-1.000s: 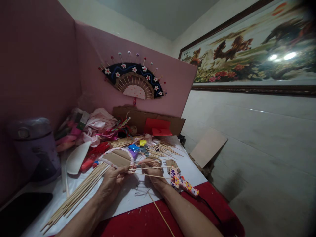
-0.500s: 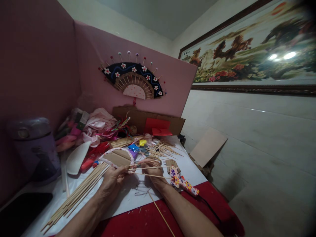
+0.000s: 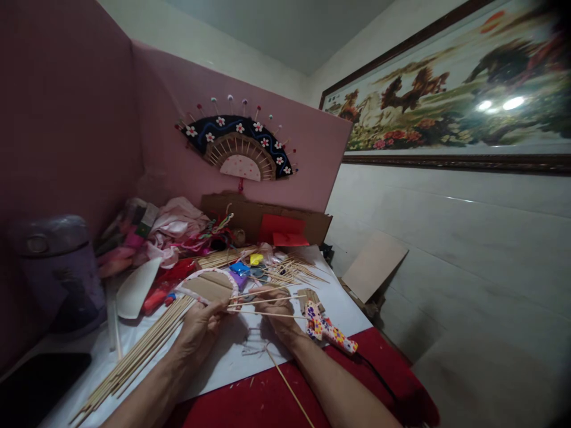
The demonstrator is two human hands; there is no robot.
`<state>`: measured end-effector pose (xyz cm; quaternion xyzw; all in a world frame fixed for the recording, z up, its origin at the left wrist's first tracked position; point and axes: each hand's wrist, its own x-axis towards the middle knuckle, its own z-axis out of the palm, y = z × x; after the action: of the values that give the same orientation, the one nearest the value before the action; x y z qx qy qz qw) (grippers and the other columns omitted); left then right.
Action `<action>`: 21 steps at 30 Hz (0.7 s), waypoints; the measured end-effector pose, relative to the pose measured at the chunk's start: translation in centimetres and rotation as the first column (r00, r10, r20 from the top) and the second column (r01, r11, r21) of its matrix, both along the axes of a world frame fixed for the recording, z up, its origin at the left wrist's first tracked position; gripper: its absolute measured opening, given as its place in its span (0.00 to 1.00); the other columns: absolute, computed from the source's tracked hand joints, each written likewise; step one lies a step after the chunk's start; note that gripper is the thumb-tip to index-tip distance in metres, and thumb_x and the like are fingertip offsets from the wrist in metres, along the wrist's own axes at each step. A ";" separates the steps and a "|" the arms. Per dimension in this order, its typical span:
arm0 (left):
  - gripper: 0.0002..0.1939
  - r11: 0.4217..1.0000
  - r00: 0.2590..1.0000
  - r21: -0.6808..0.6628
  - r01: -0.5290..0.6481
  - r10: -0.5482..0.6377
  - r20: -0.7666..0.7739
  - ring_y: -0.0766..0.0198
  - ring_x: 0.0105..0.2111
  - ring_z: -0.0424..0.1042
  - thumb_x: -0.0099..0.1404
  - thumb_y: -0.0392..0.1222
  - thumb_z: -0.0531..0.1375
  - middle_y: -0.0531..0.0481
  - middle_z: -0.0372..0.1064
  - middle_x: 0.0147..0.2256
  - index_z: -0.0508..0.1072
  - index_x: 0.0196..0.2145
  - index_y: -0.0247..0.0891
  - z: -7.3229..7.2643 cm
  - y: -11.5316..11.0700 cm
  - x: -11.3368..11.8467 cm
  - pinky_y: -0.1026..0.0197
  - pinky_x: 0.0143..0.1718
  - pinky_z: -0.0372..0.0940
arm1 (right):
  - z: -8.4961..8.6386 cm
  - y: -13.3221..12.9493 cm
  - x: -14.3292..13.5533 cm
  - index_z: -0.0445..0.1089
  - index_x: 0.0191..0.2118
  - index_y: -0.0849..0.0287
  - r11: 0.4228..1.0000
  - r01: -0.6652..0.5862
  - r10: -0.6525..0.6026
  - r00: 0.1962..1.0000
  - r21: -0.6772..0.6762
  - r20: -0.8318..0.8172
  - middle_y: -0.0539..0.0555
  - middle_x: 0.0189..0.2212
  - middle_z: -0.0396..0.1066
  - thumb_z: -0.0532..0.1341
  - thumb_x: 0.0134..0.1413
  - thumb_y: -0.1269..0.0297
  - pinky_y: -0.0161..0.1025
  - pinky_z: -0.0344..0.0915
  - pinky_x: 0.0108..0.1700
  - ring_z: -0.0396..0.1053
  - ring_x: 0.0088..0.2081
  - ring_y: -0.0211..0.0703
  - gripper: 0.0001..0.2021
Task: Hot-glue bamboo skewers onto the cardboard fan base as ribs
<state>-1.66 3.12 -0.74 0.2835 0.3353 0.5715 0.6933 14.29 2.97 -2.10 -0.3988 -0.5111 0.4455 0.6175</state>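
My left hand (image 3: 206, 326) grips a half-round piece of brown cardboard (image 3: 209, 288) by its lower edge. The cardboard has a pale, padded-looking rim with small spots. From its right end several thin wooden sticks (image 3: 283, 314) run out to the right, slightly fanned. My right hand (image 3: 277, 310) is closed near that end, with its fingertips pinching one of the sticks; part of the grip is hidden. A flower-patterned glue gun (image 3: 332, 334) lies just right of my right hand, beside small cardboard scraps (image 3: 311, 296).
Long bamboo sticks (image 3: 138, 356) lie in a bundle at left. Shorter pointed sticks (image 3: 297, 270) and colourful clay packets (image 3: 239, 268) lie behind my hands. A purple bottle (image 3: 57, 279) and dark phone-like slab (image 3: 47, 383) are far left. A decorated fan (image 3: 241, 148) hangs on the pink panel.
The whole view has shifted a little, so things sit slightly further left. My right hand's fingers have moved slightly at the sticks; both hands keep their hold.
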 end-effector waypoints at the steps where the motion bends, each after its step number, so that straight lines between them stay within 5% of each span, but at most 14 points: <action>1: 0.03 1.000 1.000 -0.009 -0.007 0.007 0.006 0.62 0.26 0.73 0.51 0.24 0.60 0.42 0.74 0.25 0.72 0.24 0.27 0.0 0.1 -0.1 0.64 0.30 0.70 | 0.0 0.1 0.0 0.76 0.32 0.56 1.000 0.016 -0.016 1.000 0.012 0.011 0.52 0.21 0.72 0.70 0.34 0.59 0.38 0.62 0.28 0.66 0.23 0.42 0.14; 14: 0.07 1.000 0.999 -0.004 -0.025 0.026 0.045 0.63 0.26 0.73 0.53 0.23 0.58 0.44 0.74 0.25 0.73 0.24 0.29 0.0 0.6 -0.4 0.63 0.32 0.71 | -1.1 0.5 0.4 0.77 0.26 0.58 0.981 0.120 -0.144 0.977 0.156 0.158 0.54 0.27 0.74 0.65 0.44 0.66 0.38 0.64 0.35 0.69 0.32 0.44 0.03; 21: 0.05 1.000 0.999 -0.009 -0.018 0.019 0.033 0.60 0.30 0.74 0.54 0.24 0.58 0.39 0.74 0.29 0.73 0.25 0.26 -0.2 0.9 -0.5 0.62 0.34 0.71 | -2.1 1.5 0.5 0.77 0.28 0.60 0.975 0.142 -0.162 0.981 0.173 0.109 0.56 0.28 0.74 0.65 0.44 0.66 0.37 0.65 0.33 0.70 0.31 0.44 0.05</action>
<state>-2.16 4.02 -0.95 0.2678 0.3289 0.5810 0.6946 14.80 4.46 -4.24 -0.4112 -0.5510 0.3279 0.6479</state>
